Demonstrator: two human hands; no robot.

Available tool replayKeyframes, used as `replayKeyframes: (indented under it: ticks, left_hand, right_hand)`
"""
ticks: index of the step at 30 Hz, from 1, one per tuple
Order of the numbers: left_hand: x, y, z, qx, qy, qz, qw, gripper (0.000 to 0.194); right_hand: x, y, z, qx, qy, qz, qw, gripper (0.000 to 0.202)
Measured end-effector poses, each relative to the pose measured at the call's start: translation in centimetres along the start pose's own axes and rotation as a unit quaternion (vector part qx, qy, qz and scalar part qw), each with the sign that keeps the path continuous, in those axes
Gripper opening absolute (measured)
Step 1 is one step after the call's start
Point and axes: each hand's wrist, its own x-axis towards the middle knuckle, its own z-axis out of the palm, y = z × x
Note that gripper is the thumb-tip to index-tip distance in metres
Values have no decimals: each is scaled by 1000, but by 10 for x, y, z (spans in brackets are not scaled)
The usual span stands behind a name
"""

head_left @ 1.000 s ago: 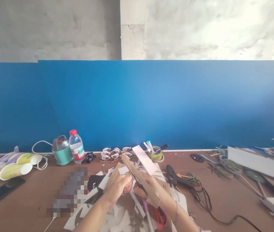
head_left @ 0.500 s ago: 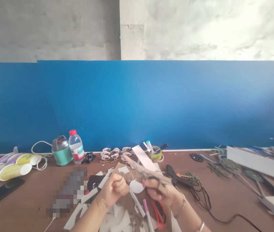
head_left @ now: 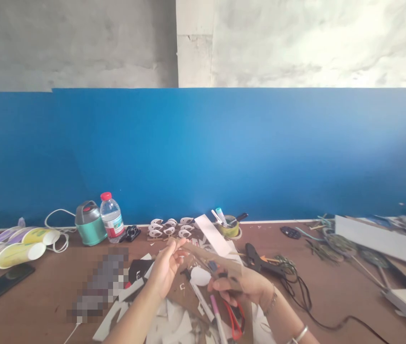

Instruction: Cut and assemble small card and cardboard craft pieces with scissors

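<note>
Between my two hands a long brown cardboard strip [head_left: 203, 251] slants down from left to right. My left hand [head_left: 169, 267] pinches its upper left end between thumb and fingers. My right hand [head_left: 244, 284] grips the other end; its fingers are curled and partly hidden by the strip. A small dark object shows by the right fingers, too blurred to name. Just left of those fingertips is a white oval paper piece [head_left: 200, 276]; whether they touch it I cannot tell. Below lie a white pen [head_left: 202, 300], a pink-capped marker [head_left: 218, 317] and a red-handled tool [head_left: 234, 319].
White paper scraps [head_left: 174, 322] cover the near middle. Behind stand small white bird-like cutouts [head_left: 170, 227] and a tape roll [head_left: 229, 231] holding pens. A black glue gun [head_left: 260, 260] with a cord lies right. A water bottle [head_left: 112, 220] and paper cups [head_left: 20, 255] are left.
My left hand has risen from a closed fist beside the strip to pinch its left end. The strip's left end has come down a little. My right hand keeps hold, slightly lower.
</note>
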Motion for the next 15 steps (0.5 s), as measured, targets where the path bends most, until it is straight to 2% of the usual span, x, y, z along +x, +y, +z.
replayKeyframes:
  ticks: [3, 6, 10, 15]
  left_hand:
    - [10, 2, -8, -37, 61, 40, 997, 18]
    - [14, 2, -12, -6, 93, 49, 994, 16]
    - [7, 2, -11, 156, 117, 53, 979, 32]
    - [3, 2, -12, 341, 147, 119, 921, 55]
  right_hand:
    - [-4, -3, -4, -43, -42, 25, 998, 34]
    - [-7, -6, -6, -41, -38, 27, 998, 34]
    - [-5, -4, -7, -27, -13, 13, 999, 31]
    - [1, -2, -1, -54, 73, -20, 996, 32]
